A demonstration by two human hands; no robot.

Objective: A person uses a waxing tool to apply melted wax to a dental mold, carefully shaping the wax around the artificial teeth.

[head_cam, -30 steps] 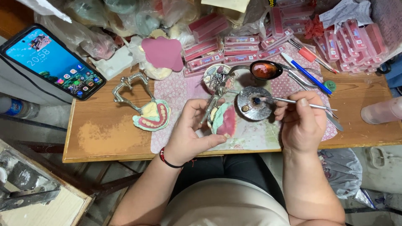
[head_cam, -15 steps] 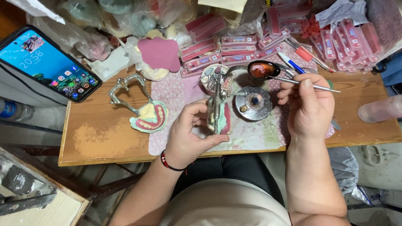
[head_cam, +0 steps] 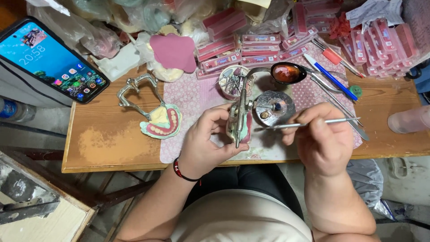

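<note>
Gripping a metal articulator (head_cam: 238,117) — left hand (head_cam: 204,145); right hand (head_cam: 323,141) — thin metal tool (head_cam: 309,123)

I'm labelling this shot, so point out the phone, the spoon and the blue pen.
phone (head_cam: 51,60), head view, middle of its lit screen.
spoon (head_cam: 286,73), head view, its bowl of red wax.
blue pen (head_cam: 333,83), head view, mid barrel.

Wooden table (head_cam: 112,143), worn pale in a patch at its front left, carrying: a pink patterned mat (head_cam: 188,96) lying across its middle; a metal articulator (head_cam: 134,92) with a pink-and-white denture model (head_cam: 162,123) resting left of the mat; a lit smartphone (head_cam: 49,60) overhanging the far left corner; pink flat boxes (head_cam: 260,49) stacking along the back; a blue pen (head_cam: 329,77) lying at right.
</note>
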